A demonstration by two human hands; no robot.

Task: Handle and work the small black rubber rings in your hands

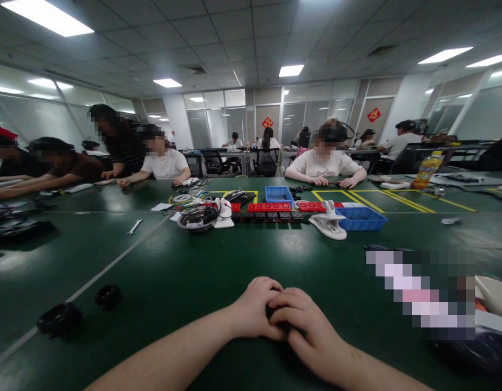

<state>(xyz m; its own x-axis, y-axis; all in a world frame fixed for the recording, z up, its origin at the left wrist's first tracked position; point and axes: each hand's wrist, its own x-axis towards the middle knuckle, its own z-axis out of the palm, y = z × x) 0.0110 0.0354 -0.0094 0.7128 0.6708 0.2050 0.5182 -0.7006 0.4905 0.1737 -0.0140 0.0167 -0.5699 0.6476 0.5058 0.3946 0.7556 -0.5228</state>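
My left hand (259, 308) and my right hand (310, 326) meet over the green table (186, 282), close to its front edge. Both have their fingers curled around a small black object (270, 311), mostly hidden between them, so its shape cannot be made out. Two black ring-like parts lie to the left: a larger one (59, 319) and a smaller one (108, 297).
Farther back stand a bowl of cables (198, 218), white clamp-like stands (224, 214), a red-and-black strip (271, 212) and a blue bin (363, 218). A wrench (135, 227) lies left. A dark item (475, 350) sits right. People work across the table.
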